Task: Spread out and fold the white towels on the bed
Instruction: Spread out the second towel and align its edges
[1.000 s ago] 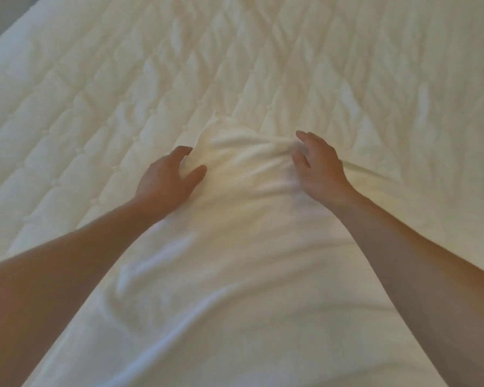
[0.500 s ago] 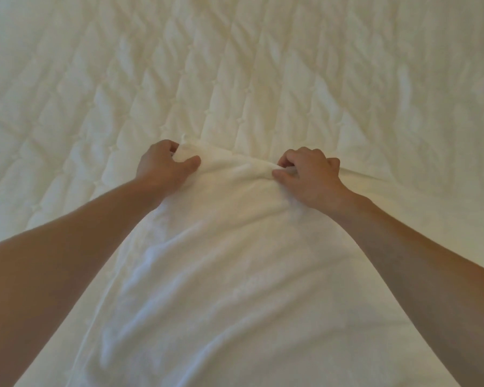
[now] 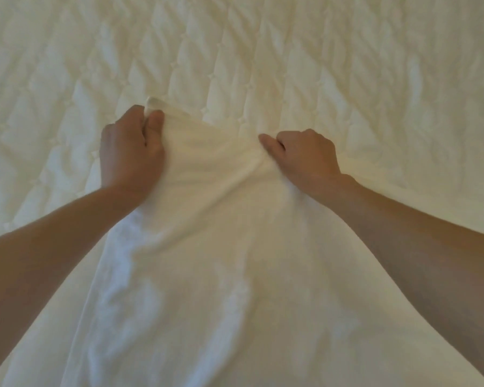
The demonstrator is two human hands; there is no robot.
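A white towel (image 3: 207,275) lies lengthwise on the bed, running from the bottom of the view to its far edge between my hands. My left hand (image 3: 130,152) grips the far left corner of the towel, thumb on top, with a bit of the corner sticking out above the fingers. My right hand (image 3: 305,155) grips the far edge to the right, fingers curled into the cloth. The fabric between the two hands is pulled into tight creases. The near part of the towel is rumpled.
The quilted white bed cover (image 3: 263,51) fills the view beyond and to both sides of the towel. My forearms cross the towel's long edges on the left and right.
Both hands went from loose and open on the far edge to gripping it. The left hand has shifted out to the corner and the cloth between them is now taut.
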